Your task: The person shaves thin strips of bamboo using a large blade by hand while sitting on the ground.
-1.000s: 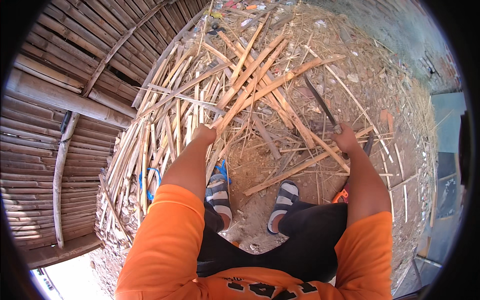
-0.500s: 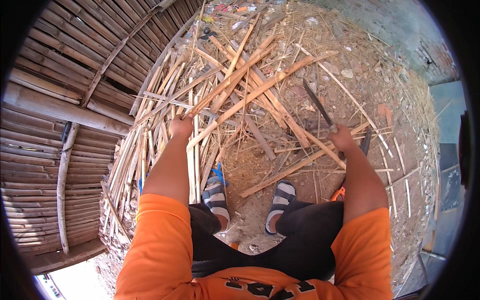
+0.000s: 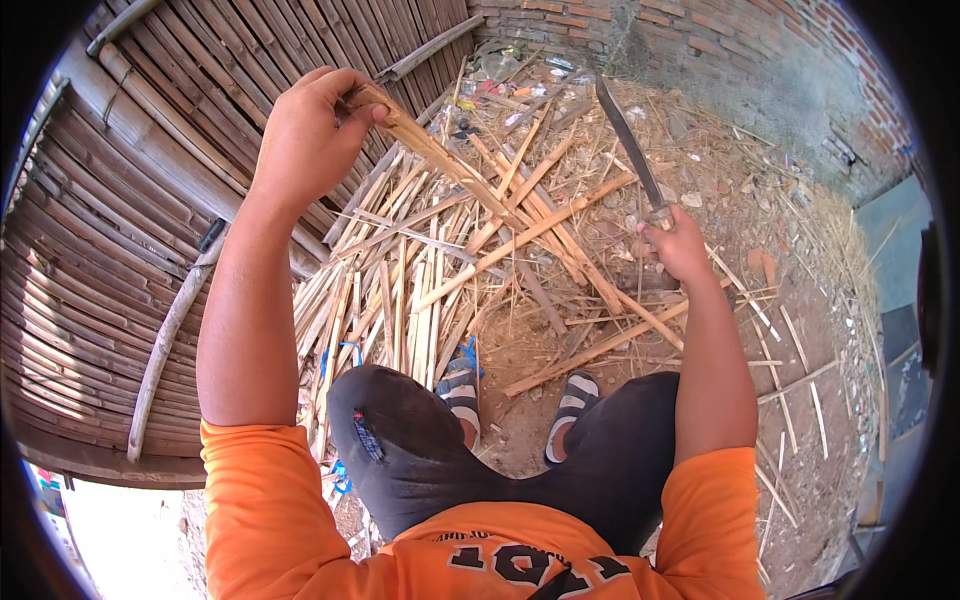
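Note:
Raised at the upper left, my left hand is closed around the upper end of a split wooden strip. That strip slants down to the right, and its lower end overlaps the pile in view, so I cannot tell whether it touches. My right hand grips the handle of a machete, its long dark blade pointing up and away. The blade is apart from the held strip. Under both hands lie several loose wooden strips, crossed over one another on the ground.
A bundle of thin pale slats lies left of my sandalled feet. A bamboo slat wall rises at the left, a brick wall at the back. Straw and litter cover the far ground.
My left hand has lifted the wooden strip's near end up from the pile. My right hand and the machete have risen slightly. My left knee has come up and the view has shifted.

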`<state>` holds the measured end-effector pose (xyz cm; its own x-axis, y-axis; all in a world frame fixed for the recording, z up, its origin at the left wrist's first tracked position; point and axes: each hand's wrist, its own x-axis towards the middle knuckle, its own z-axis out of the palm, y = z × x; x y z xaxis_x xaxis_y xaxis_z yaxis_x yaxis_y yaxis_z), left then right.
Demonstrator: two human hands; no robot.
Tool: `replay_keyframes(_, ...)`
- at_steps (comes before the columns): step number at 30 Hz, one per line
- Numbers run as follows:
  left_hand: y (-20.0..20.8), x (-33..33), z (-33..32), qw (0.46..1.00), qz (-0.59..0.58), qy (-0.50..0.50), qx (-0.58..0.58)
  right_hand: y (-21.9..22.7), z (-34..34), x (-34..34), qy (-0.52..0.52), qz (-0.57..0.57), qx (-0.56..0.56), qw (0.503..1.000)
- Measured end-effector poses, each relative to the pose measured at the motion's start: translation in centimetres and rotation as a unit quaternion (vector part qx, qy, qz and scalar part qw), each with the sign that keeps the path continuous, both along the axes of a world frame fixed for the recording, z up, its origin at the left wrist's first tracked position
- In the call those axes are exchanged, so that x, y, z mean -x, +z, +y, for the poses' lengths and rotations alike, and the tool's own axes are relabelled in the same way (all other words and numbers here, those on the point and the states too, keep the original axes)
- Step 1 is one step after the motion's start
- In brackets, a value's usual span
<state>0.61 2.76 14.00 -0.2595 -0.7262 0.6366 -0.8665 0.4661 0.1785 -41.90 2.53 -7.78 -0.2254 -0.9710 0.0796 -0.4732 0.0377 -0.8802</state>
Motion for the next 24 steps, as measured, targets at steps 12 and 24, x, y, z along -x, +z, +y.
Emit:
replay_keyframes(12, -1.7, -1.9, 4.8, 0.943, 0.326, -0.039, -0.061, 3.6, 10.0, -12.4, 0.077, -0.155, -0.033, 0.984)
replay_keyframes(24, -7.0, 0.4, 2.1, 0.746, 0.636, -0.165, -0.11, -0.4, 10.5, -15.5, 0.185, -0.052, -0.08, 0.978)
